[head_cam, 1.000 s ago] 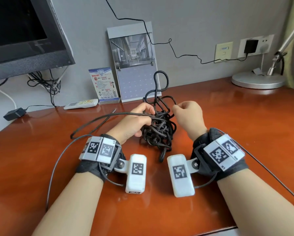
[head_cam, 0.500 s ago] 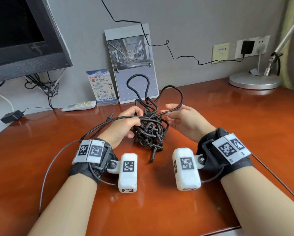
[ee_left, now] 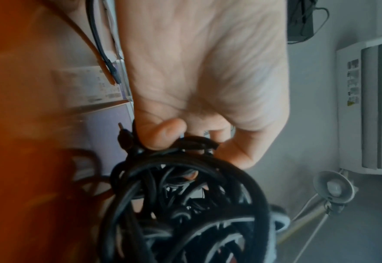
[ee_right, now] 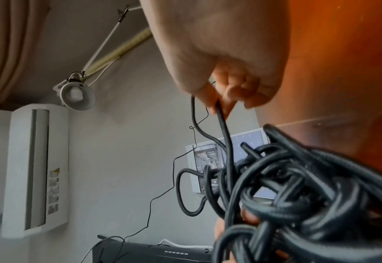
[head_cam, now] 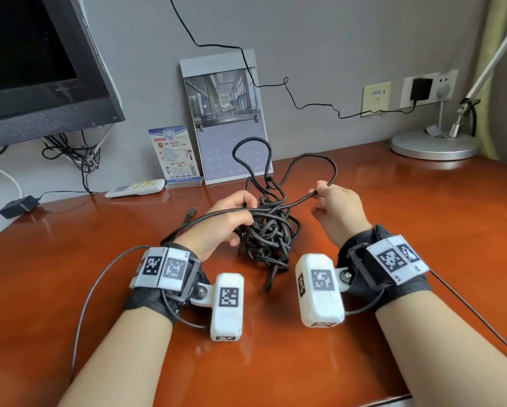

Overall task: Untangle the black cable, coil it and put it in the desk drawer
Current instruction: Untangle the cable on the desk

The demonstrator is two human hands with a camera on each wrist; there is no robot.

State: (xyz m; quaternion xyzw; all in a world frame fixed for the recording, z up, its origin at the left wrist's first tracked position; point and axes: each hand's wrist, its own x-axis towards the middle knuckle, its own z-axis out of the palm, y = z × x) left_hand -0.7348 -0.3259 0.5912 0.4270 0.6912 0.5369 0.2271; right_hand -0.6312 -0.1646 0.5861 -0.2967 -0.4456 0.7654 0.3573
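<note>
A tangled black cable (head_cam: 268,233) sits in a knotted bundle on the wooden desk (head_cam: 70,245) between my hands. My left hand (head_cam: 225,218) grips the left side of the bundle, fingers curled round several strands (ee_left: 185,144). My right hand (head_cam: 331,201) pinches one strand (ee_right: 219,110) drawn out of the bundle to the right; a wide loop (head_cam: 319,163) arcs behind it. Another loop (head_cam: 252,145) stands up at the back. One plug end (head_cam: 191,214) lies on the desk left of the bundle. No drawer is in view.
A monitor (head_cam: 41,69) hangs at the upper left with wires under it. A calendar (head_cam: 225,113), a card stand (head_cam: 176,154) and a white remote (head_cam: 134,188) line the wall. A lamp base (head_cam: 434,145) stands at the back right. A small adapter (head_cam: 19,205) lies far left.
My right hand has taken hold of a strand and pulled it out to the right, opening a wide loop. The upright loop has sunk and widened. My left hand still holds the bundle.
</note>
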